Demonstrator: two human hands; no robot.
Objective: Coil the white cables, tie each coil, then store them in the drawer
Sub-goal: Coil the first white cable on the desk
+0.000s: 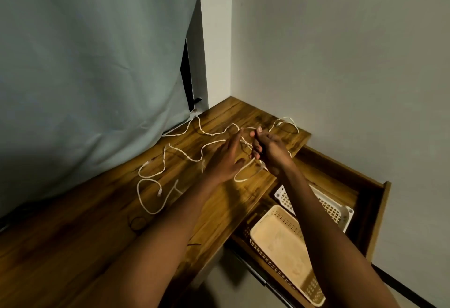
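Loose white cables [170,148] sprawl in loops across the wooden desk [85,229]. One cable [148,207] curls near the desk's left middle with its plug ends showing. My right hand [267,151] is closed around a strand near the desk's right edge, with a small loop [243,178] hanging below it. My left hand [226,159] lies just left of it, fingers stretched flat and apart over the cable. The drawer [375,200] stands pulled out at the right, below desk level.
Two perforated plastic baskets sit in the drawer: a cream one [280,242] in front and a white one [341,210] behind, partly hidden by my right forearm. A pale green curtain [85,64] hangs over the desk's back left. White walls close the corner.
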